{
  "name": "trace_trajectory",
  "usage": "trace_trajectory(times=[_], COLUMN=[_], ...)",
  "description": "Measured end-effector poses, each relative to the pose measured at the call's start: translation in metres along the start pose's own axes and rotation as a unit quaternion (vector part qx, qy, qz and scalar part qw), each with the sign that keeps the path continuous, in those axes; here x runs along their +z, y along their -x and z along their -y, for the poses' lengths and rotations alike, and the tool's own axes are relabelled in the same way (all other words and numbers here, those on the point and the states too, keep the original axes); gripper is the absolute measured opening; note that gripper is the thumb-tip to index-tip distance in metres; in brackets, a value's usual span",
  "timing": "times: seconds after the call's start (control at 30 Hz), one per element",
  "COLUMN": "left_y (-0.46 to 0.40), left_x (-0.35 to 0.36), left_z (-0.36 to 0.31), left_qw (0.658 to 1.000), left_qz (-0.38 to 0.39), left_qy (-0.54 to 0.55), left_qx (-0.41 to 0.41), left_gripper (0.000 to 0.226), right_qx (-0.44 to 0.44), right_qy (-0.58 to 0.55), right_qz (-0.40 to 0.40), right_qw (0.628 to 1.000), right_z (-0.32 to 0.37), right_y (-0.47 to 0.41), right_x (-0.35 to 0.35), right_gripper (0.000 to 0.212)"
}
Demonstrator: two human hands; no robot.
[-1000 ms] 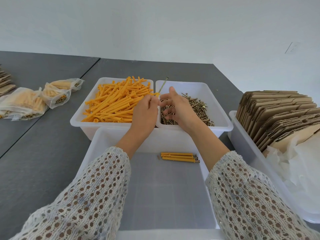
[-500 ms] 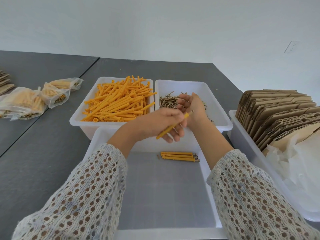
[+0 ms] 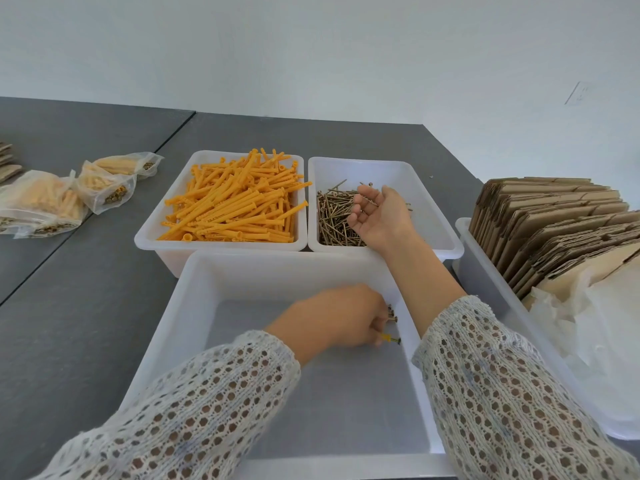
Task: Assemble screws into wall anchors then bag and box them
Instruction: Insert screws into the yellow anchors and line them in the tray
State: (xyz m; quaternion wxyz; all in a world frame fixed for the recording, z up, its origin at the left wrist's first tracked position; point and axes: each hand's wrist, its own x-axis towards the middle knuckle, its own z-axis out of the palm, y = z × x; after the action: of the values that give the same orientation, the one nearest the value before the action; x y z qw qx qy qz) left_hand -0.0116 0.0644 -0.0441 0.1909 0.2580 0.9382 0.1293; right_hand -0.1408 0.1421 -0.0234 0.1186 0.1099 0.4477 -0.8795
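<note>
From the head view, your left hand is down inside the near bin, its fingers curled around an anchor with a screw already in it; only the yellow tip and the screw head show past your fingertips, close to the bin's right wall. Just above that tip, a few more screw heads of the finished pieces peek out from behind your knuckles, lying on the bin floor. Your right hand hangs palm-up over the screw bin, fingers loosely bent and slightly apart; you seem to hold nothing, though whether a screw lies in the palm cannot be told. The loose screws are heaped in the left half of that bin, just under and beside your fingers. Left of it, touching rim to rim, the anchor bin is piled with yellow anchors. Both bins sit just behind the near bin on the grey table. Far left on the table lie three filled bags, each showing anchors and screw heads through the clear plastic. At your right, another bin holds a row of flat cardboard boxes standing on edge, with crumpled white plastic in front of them. Both your sleeves are open-knit white.
</note>
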Motion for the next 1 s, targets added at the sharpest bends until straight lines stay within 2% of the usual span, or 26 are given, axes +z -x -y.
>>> trace_trajectory(times=[0.13, 0.4, 0.57, 0.77, 0.83, 0.9, 1.0], left_y=[-0.006, -0.015, -0.017, -0.017, -0.014, -0.009, 0.001], left_x=[0.01, 0.014, 0.014, 0.011, 0.004, -0.008, -0.027], left_z=[-0.01, -0.011, -0.011, -0.009, -0.007, -0.001, 0.012], left_qw=[0.99, 0.971, 0.966, 0.972, 0.976, 0.97, 0.943], left_qz=[-0.093, -0.139, -0.152, -0.141, -0.15, -0.2, -0.312], left_qy=[-0.107, -0.191, -0.209, -0.183, -0.155, -0.138, -0.119], left_qx=[0.0, -0.027, -0.036, -0.048, -0.04, -0.015, 0.011], left_gripper=[0.011, 0.03, 0.033, 0.014, 0.017, 0.024, 0.027], right_qx=[0.0, 0.0, -0.004, -0.025, -0.023, -0.016, -0.026], right_qy=[0.018, 0.047, 0.069, 0.148, 0.148, 0.139, 0.157], right_qz=[-0.001, 0.001, 0.009, 0.011, 0.011, 0.0, -0.042], right_qw=[1.0, 0.999, 0.998, 0.989, 0.989, 0.99, 0.986], right_z=[-0.001, -0.001, -0.002, -0.003, -0.003, -0.001, 0.003], right_y=[0.0, 0.0, 0.002, 0.005, 0.005, 0.005, 0.003], right_x=[0.001, 0.003, 0.004, 0.008, 0.008, 0.006, 0.004], right_gripper=[0.042, 0.041, 0.038, 0.024, 0.023, 0.023, 0.021])
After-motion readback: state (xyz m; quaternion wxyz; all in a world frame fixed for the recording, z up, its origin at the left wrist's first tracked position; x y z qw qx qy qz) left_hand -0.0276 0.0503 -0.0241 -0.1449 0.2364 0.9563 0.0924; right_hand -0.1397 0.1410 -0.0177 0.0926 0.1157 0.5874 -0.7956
